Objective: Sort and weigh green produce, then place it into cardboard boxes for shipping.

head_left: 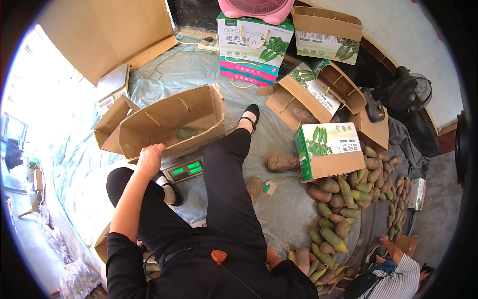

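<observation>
My left hand (151, 159) is bent over the near edge of an open cardboard box (169, 117) with yellow cord handles, its fingers closed on the rim. One green radish (188, 133) lies inside that box. The box stands over a digital scale (183, 171) whose green display is lit. Low beside my right thigh is my right hand (272, 255), mostly hidden by my leg and sleeve; its fingers do not show clearly. Close to it begins a long heap of green radishes (332, 239), some of them muddy brown.
Several open cartons, one a white and green carton (328, 144), stand at the right by a black fan (416, 92). A pink fan (256, 7) sits on stacked gift boxes (254, 45). Another person (393, 274) is at lower right. Plastic sheeting (199, 65) covers the floor.
</observation>
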`<state>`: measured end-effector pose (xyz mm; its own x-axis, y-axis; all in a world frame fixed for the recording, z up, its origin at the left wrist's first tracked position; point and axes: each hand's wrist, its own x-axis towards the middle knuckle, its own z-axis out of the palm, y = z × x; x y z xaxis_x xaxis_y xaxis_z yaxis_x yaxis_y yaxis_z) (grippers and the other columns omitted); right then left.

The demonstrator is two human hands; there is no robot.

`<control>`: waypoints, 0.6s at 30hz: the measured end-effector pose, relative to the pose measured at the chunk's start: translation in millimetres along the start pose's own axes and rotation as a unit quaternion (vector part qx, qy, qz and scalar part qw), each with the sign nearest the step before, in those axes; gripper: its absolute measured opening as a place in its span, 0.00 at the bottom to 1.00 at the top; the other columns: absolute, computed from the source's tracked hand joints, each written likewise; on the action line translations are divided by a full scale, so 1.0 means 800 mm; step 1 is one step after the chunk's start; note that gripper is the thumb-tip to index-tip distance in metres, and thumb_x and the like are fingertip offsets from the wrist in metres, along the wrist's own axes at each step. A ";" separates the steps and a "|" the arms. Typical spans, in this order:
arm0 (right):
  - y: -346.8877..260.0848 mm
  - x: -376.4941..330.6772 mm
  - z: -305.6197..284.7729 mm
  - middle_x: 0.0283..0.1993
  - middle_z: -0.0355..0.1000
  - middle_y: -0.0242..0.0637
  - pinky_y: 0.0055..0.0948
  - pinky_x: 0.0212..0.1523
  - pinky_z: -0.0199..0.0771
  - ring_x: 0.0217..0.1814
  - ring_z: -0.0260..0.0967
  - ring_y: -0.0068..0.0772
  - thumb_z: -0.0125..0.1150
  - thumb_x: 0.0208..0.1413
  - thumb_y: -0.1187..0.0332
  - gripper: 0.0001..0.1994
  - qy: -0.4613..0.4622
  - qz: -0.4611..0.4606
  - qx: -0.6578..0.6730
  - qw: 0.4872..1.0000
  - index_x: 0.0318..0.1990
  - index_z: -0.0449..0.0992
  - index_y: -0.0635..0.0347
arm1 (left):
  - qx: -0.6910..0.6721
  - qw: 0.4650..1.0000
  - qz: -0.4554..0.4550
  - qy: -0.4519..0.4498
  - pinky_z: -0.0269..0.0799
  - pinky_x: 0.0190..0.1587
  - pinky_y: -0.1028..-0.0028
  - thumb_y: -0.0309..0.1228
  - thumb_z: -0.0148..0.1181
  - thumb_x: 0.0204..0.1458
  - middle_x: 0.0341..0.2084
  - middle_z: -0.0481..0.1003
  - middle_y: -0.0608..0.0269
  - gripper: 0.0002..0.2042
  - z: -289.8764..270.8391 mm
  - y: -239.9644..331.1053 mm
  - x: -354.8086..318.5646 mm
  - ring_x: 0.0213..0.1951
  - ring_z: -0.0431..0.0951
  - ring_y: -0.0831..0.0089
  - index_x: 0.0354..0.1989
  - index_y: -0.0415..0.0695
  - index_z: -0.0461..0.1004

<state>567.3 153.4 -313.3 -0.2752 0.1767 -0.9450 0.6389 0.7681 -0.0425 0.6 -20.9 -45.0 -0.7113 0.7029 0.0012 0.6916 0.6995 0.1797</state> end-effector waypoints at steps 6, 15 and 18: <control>-0.001 -0.001 0.003 0.58 0.62 0.40 0.47 0.51 0.66 0.62 0.58 0.44 0.56 0.51 0.62 0.21 0.037 -0.006 0.007 0.999 0.53 0.66 0.51 | 0.001 1.000 0.003 0.000 0.64 0.40 0.59 0.18 0.47 0.44 0.27 0.72 0.55 0.07 0.004 -0.005 0.004 0.37 0.73 0.55 0.31 0.41 0.69; 0.011 -0.014 -0.004 0.56 0.64 0.43 0.45 0.50 0.66 0.60 0.60 0.45 0.56 0.51 0.61 0.20 0.028 0.028 0.098 0.994 0.51 0.66 0.55 | 0.014 1.000 -0.018 -0.011 0.65 0.41 0.59 0.19 0.47 0.44 0.27 0.72 0.55 0.07 -0.005 -0.005 -0.003 0.37 0.73 0.55 0.31 0.41 0.69; 0.016 -0.032 -0.003 0.55 0.64 0.43 0.44 0.49 0.66 0.59 0.61 0.46 0.56 0.51 0.61 0.20 0.025 0.056 0.134 0.989 0.51 0.66 0.56 | 0.002 1.000 -0.010 -0.021 0.64 0.41 0.59 0.19 0.48 0.44 0.28 0.72 0.55 0.07 0.002 -0.002 0.005 0.37 0.73 0.55 0.32 0.41 0.69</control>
<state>580.8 160.7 -288.6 -0.2225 0.2877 -0.9315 0.8330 0.5525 -0.0283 -3.5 -19.0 -47.2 -0.7196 0.6930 -0.0441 0.6774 0.7146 0.1747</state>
